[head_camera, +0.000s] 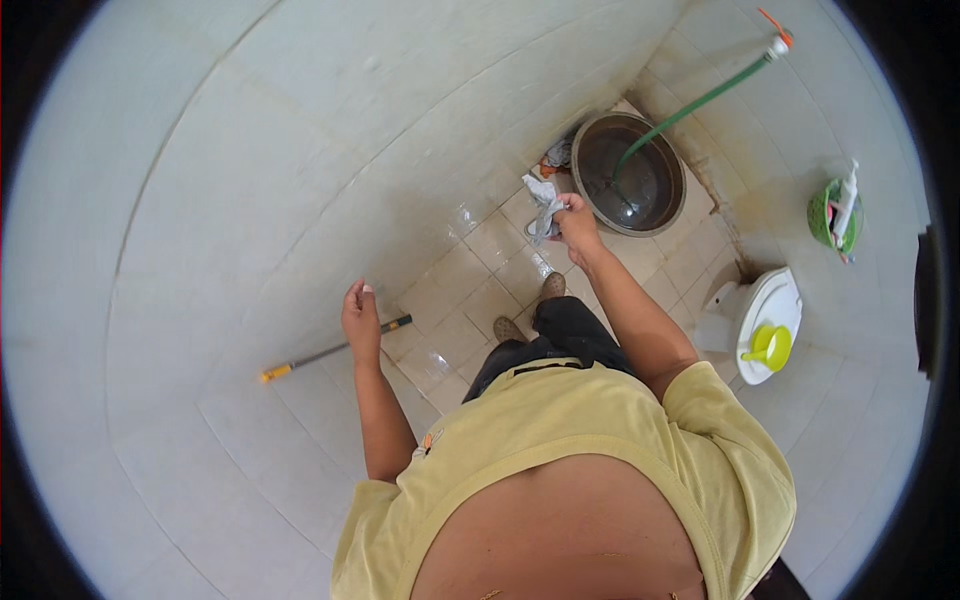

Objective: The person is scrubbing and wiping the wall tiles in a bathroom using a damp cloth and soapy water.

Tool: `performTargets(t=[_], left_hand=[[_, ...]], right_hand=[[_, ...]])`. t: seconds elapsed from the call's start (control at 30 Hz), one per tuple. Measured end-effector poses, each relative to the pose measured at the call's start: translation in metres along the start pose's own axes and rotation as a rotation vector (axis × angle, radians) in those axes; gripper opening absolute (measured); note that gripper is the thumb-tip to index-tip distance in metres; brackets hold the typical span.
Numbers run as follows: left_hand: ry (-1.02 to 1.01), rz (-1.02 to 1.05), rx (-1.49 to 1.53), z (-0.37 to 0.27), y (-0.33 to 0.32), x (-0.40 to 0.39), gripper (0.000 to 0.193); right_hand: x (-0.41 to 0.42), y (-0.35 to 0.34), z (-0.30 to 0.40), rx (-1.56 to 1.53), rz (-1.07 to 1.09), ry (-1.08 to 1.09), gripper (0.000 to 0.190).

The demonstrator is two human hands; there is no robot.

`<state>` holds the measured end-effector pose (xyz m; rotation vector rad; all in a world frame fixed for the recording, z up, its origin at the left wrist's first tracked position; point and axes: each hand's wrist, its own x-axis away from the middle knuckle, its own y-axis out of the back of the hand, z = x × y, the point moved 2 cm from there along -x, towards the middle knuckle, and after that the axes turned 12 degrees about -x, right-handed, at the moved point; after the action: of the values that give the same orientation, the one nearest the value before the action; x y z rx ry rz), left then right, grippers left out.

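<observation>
My right hand (577, 225) grips a crumpled grey-white cloth (546, 196), which sticks out past the fingers towards the wall. Just beyond that hand stands a round dark tub (679, 187) holding water. A green hose (697, 101) runs from a wall tap with an orange handle (784, 36) down into the water. Out to the left, my left hand (360, 322) hovers by the tiled wall, fingers loosely curled, with nothing visible in it. Below it in the picture, a pole with a yellow end (322, 355) lies along the wall side; I cannot tell how it rests.
Crumpled rags (556, 157) lie between tub and wall. At right, a white toilet (780, 296) carries a yellow-green dipper (772, 346). A green basket (820, 217) with a white tube hangs on the right wall. The floor tiles (457, 277) look wet and shiny around my shoes.
</observation>
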<state>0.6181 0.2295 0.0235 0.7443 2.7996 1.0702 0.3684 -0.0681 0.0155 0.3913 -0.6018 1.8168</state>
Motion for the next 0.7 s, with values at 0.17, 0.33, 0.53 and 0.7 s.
performTargets(t=[0.17,0.33,0.53,0.7], left_hand=[[-0.119,0.111,-0.042,-0.095,-0.031,-0.024,0.033],[-0.247,0.174,-0.108,-0.158,-0.072,-0.04,0.029],[-0.933,0.011,-0.433,-0.217,-0.107,-0.039,0.026],[-1.343,0.06,-0.548,-0.211,-0.121,-0.064,0.029]], right_hand=[[-0.034,0.017,-0.017,-0.192,-0.103,-0.06,0.021],[-0.085,-0.013,-0.035,-0.126,-0.231,0.093,0.026],[-0.07,-0.124,-0.015,-0.191,-0.148,0.603,0.028],[-0.044,-0.176,-0.018,-0.184,-0.066,0.794,0.051]])
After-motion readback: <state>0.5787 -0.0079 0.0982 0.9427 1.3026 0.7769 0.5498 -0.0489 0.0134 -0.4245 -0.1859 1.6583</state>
